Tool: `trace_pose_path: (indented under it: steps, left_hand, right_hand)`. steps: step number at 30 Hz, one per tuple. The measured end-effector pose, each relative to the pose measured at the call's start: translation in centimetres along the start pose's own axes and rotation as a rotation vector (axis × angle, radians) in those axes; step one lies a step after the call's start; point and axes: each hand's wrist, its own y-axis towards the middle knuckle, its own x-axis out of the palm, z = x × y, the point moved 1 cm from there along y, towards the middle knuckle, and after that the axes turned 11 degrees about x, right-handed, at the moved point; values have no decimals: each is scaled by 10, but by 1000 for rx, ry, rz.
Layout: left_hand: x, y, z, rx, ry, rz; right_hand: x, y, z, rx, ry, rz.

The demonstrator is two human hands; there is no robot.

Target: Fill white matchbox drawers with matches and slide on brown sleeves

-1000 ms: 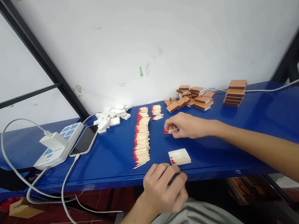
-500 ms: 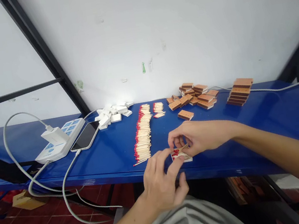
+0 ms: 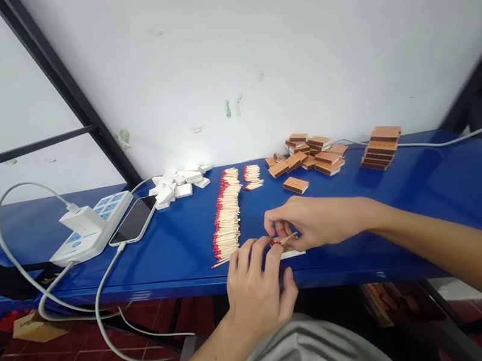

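Observation:
A small white matchbox tray [image 3: 296,253] lies near the shelf's front edge, partly covered by my fingers. Over it, my right hand [image 3: 316,220] pinches several matchsticks [image 3: 287,238] between thumb and fingers, red heads pointing left. My left hand [image 3: 258,287] curves over the tray's left end, fingers bent but apart and the thumb away from it; its index fingertip is by the match heads. Left of the tray runs a long row of matchsticks [image 3: 227,213] with red heads on the left. Behind it sits a smaller group of matches [image 3: 252,176].
White trays [image 3: 180,184] are heaped at the back. Brown matchbox sleeves [image 3: 310,154] lie in a pile, with one stack [image 3: 381,148] farther right. On the left are a phone [image 3: 134,220], a power strip [image 3: 93,228] and looping white cables on the blue shelf [image 3: 432,205].
The matchsticks in my right hand now lie across the tray, heads to the left. My left index finger has moved in toward those heads. The whole view has shifted slightly.

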Motion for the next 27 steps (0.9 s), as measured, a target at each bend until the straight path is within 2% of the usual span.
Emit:
trace_pose_path:
  steps: [4, 10, 16, 22, 27]
  left_hand:
    - [1, -1, 0, 2, -4, -11]
    - [2, -2, -1, 16, 0, -26]
    - [1, -2, -1, 15, -4, 14]
    - [2, -4, -1, 110, -31, 65]
    - [3, -5, -1, 126, -43, 62]
  right_hand:
    - [0, -1, 0, -51, 13, -27]
    - [-7, -4, 0, -45, 35, -63]
    - [-17, -2, 7, 44, -103, 7]
    - [-16, 0, 12, 77, -125, -55]
    - [-13, 1, 12, 85, -108, -92]
